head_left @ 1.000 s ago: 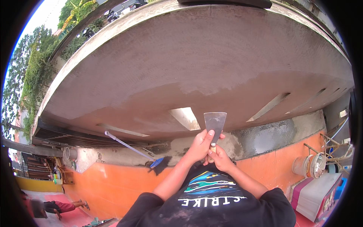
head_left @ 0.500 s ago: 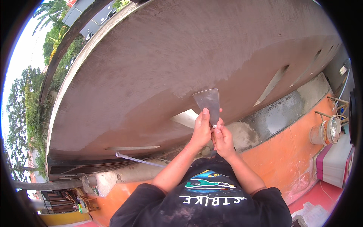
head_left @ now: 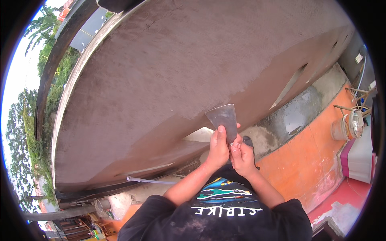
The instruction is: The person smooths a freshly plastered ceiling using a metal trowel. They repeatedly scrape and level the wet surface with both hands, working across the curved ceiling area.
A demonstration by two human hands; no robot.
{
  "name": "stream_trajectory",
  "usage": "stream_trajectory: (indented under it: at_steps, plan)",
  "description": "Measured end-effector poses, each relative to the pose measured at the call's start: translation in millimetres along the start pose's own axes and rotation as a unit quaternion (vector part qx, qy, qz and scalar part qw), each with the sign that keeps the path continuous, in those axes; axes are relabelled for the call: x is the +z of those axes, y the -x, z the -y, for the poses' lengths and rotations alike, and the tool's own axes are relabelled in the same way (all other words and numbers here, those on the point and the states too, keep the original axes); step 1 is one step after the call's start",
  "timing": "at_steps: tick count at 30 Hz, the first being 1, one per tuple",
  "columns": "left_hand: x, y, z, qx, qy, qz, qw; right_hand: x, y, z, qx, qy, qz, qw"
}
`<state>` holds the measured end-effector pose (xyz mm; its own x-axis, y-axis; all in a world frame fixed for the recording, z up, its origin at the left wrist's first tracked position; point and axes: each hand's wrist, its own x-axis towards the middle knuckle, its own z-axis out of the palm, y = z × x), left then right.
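A putty knife (head_left: 225, 117) with a wide grey metal blade points up and away from me, in front of a brownish-grey plastered wall (head_left: 161, 68). My left hand (head_left: 218, 149) is closed round its lower part, thumb flat on the blade. Just beside it, my right hand (head_left: 243, 159) pinches the knife's lower end, where a small pale bit shows. The handle is mostly hidden by my fingers. Whether the blade's edge touches the wall I cannot tell. The wall's lower part looks darker and damp.
Slot-like openings (head_left: 288, 86) pierce the wall. Along its foot runs wet grey concrete (head_left: 301, 114), bordering an orange floor (head_left: 295, 154). Buckets (head_left: 340, 127) stand at the right beside wooden poles. A pale stick (head_left: 148, 180) slants near my left forearm, and a dark shoe (head_left: 248, 141) shows behind my right hand.
Both hands and the putty knife sit slightly lower and further right in the picture. The view has shifted a little across the wall. The grip looks much the same.
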<state>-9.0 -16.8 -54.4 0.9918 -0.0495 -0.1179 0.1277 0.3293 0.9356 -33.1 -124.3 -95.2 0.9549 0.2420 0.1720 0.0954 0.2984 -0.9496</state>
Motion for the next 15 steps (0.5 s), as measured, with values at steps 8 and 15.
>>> stream_trajectory:
  at_steps: [8,15]
  plan:
    - [-1.6,-10.9,-65.2,0.114,-0.071,0.042,0.990,-0.2,-43.3,24.3,0.050,-0.101,0.098,0.989]
    - [2.2,8.4,-21.5,0.015,-0.057,0.066,0.996,-12.3,5.0,12.5,0.055,-0.238,-0.083,0.966]
